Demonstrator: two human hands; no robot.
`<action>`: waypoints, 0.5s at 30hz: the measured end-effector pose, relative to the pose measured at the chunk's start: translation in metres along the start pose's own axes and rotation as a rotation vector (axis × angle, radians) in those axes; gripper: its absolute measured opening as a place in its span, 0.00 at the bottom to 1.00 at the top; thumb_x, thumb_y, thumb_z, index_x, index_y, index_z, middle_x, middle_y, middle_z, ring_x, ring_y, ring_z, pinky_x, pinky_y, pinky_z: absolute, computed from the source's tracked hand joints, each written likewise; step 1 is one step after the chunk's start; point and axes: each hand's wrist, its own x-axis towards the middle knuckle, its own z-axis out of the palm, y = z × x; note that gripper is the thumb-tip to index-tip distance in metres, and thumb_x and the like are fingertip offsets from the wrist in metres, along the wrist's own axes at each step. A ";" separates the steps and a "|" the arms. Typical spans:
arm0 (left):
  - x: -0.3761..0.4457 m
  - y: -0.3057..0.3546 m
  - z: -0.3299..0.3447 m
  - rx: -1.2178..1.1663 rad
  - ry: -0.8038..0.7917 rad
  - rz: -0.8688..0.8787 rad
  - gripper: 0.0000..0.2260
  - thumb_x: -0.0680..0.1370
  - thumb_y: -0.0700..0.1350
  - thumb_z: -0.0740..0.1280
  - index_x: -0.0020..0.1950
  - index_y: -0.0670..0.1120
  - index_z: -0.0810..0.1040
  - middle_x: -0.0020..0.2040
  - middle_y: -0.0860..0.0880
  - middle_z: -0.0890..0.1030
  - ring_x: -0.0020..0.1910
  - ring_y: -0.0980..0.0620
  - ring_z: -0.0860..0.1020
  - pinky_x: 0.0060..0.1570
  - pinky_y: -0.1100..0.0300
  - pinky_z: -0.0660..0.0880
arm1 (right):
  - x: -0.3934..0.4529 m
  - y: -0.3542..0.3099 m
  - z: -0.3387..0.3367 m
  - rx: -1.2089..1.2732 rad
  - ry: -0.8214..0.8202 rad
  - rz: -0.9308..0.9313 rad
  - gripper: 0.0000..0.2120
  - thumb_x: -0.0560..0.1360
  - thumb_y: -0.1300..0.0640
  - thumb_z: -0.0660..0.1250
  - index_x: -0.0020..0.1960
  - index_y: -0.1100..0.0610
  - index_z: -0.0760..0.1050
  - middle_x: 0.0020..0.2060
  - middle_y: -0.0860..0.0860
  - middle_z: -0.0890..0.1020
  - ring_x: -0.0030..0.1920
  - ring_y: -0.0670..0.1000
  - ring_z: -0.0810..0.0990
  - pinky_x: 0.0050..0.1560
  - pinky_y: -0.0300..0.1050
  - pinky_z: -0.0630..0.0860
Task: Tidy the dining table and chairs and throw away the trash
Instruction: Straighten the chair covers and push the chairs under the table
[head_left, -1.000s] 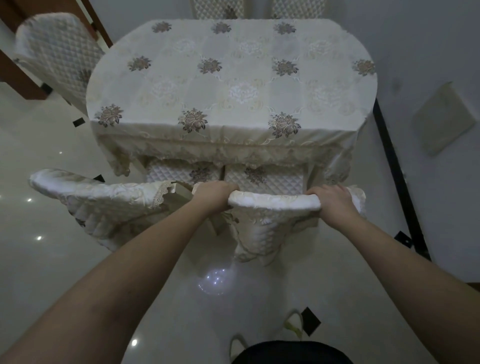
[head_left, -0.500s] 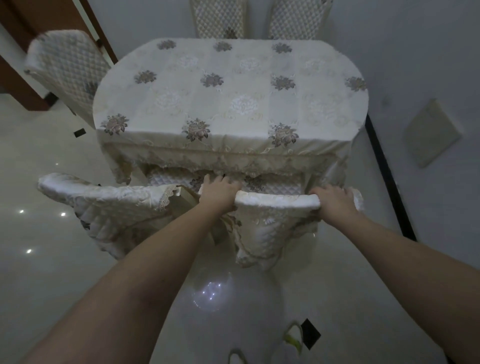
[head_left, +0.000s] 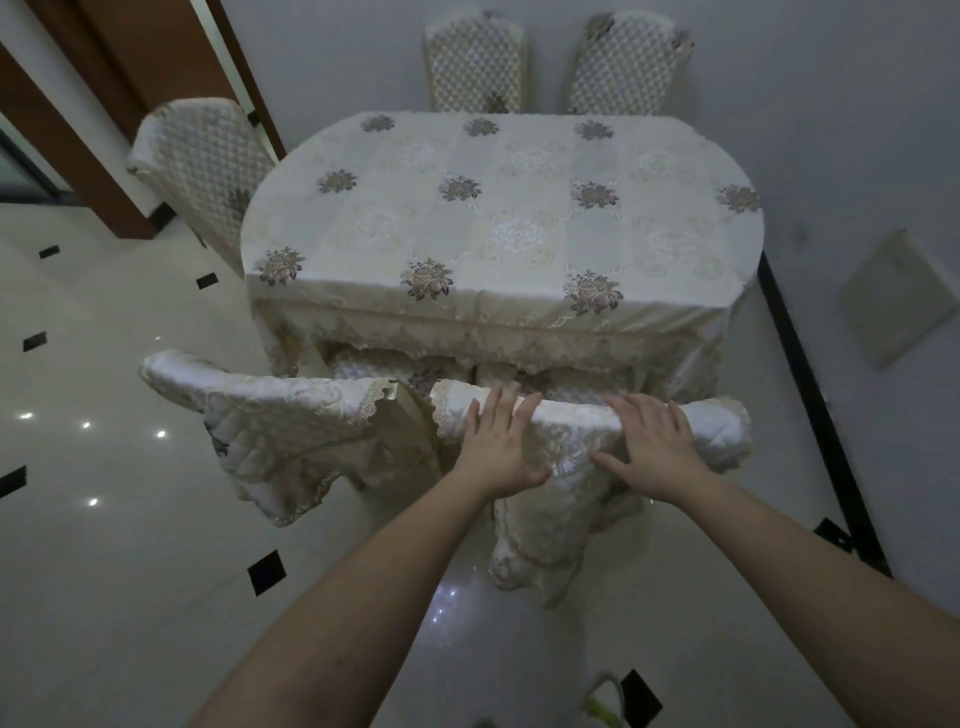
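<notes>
The dining table (head_left: 519, 228) wears a cream cloth with flower prints and has nothing on its top. A chair in a cream satin cover (head_left: 722, 431) stands at the near edge, its seat tucked under the cloth. My left hand (head_left: 498, 441) lies flat on the top of that chair's back, fingers straight and spread. My right hand (head_left: 652, 447) lies flat on the same backrest further right, fingers spread too. A second covered chair (head_left: 270, 421) stands just left of it, also facing the table.
One quilted chair (head_left: 202, 166) stands at the table's left end and two more chairs (head_left: 475, 62) stand at the far side by the wall. A black skirting line (head_left: 810, 395) runs along the right wall. A brown door frame (head_left: 98, 119) is at far left. Glossy tiled floor surrounds everything.
Both hands have let go their curled grip on the chair's top rail and now lie flat on it, closer together. The chair sits further under the table.
</notes>
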 end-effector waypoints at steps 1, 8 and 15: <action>0.001 -0.001 0.001 -0.008 0.001 -0.001 0.45 0.70 0.64 0.67 0.77 0.55 0.44 0.78 0.47 0.42 0.76 0.47 0.37 0.73 0.43 0.36 | 0.000 0.000 0.001 0.001 0.005 0.001 0.38 0.73 0.33 0.60 0.76 0.46 0.50 0.73 0.52 0.58 0.74 0.55 0.54 0.73 0.56 0.43; 0.005 -0.002 0.000 -0.015 -0.028 -0.015 0.43 0.70 0.61 0.67 0.76 0.55 0.45 0.78 0.48 0.44 0.76 0.47 0.37 0.72 0.44 0.34 | 0.001 -0.002 0.005 -0.032 0.037 0.012 0.36 0.73 0.36 0.62 0.75 0.48 0.54 0.71 0.55 0.61 0.72 0.57 0.57 0.73 0.57 0.46; 0.004 0.000 -0.010 -0.039 -0.033 -0.012 0.38 0.73 0.55 0.68 0.76 0.54 0.49 0.77 0.47 0.50 0.77 0.47 0.41 0.73 0.44 0.38 | 0.001 -0.005 0.008 -0.080 0.151 0.007 0.26 0.75 0.47 0.65 0.70 0.56 0.67 0.60 0.59 0.74 0.60 0.61 0.71 0.65 0.56 0.60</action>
